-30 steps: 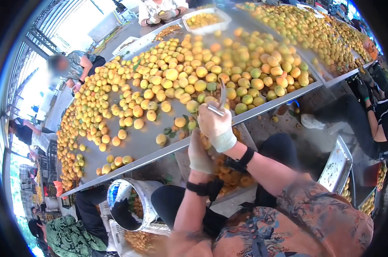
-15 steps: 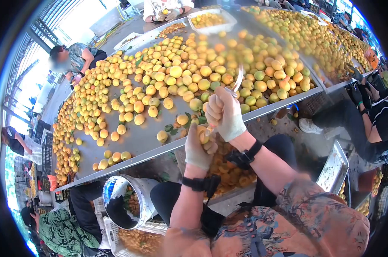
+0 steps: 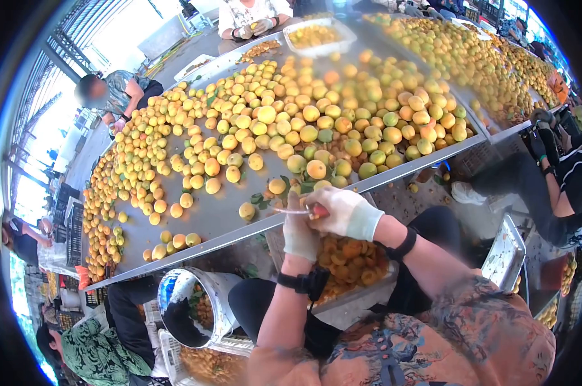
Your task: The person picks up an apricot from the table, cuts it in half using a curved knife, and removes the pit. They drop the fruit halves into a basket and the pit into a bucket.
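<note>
My right hand (image 3: 345, 211), in a white glove, grips a small knife (image 3: 291, 210) whose blade points left, level with the table edge. My left hand (image 3: 299, 233), also gloved, sits just below and against it; what it holds is hidden by the fingers. Both hands hover over a tray of cut orange apricot halves (image 3: 349, 260) on my lap. Just beyond them, whole yellow-orange apricots (image 3: 317, 169) lie near the edge of the long metal table (image 3: 207, 215).
A shiny metal bucket (image 3: 188, 305) stands at lower left. A metal tray (image 3: 506, 251) leans at right by a seated person's leg (image 3: 529, 180). Other people work at the table's far side (image 3: 249, 16) and left (image 3: 114, 93). A white tub of fruit (image 3: 320, 35) sits far back.
My right hand dropped from the raised position above the table edge down to my left hand; the knife turned from pointing up to lying level, pointing left.
</note>
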A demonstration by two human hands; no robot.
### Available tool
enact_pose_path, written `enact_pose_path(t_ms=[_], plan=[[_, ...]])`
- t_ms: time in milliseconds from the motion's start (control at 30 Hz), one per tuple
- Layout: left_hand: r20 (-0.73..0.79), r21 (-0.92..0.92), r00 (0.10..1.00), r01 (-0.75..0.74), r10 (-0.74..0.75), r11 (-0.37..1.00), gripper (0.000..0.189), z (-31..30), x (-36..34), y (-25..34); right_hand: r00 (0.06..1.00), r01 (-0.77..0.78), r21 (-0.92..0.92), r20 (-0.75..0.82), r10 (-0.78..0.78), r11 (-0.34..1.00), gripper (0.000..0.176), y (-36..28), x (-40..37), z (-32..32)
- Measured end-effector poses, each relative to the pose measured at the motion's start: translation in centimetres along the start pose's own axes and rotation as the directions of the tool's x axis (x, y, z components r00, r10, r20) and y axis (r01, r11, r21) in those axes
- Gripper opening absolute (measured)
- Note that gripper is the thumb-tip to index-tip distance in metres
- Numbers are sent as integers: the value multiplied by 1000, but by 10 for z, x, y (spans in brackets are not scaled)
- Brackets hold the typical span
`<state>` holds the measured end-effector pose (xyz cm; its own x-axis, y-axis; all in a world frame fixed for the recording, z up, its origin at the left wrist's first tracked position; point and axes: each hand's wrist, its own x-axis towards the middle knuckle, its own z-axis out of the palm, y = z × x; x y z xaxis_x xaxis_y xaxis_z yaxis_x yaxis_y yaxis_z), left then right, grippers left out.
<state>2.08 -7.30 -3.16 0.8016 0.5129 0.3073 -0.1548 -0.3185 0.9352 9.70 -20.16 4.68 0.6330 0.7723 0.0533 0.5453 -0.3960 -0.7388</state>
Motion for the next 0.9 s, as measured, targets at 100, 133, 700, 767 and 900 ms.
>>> enact_pose_path(t_ms=[100,133,700,767,900], plan=[[365,-666,745,628,-559,402,46,-1,3,12,986,164,-49,10,-164,985,43,17,-3,5],[300,-696,750,594,-589,403,45,5,3,9,986,164,-47,5,-164,985,43,21,-3,9],[97,225,940,298,-326,928,30,-78,62,6,905,124,636,-387,177,761,21,83,44,-2],[3,594,984,142,-179,792,47,-111,100,-18,895,12,719,-317,312,695,19,62,48,8],[-121,878,957,226,-262,422,58,-131,157,-38,912,-119,635,-234,337,763,27,43,44,14]])
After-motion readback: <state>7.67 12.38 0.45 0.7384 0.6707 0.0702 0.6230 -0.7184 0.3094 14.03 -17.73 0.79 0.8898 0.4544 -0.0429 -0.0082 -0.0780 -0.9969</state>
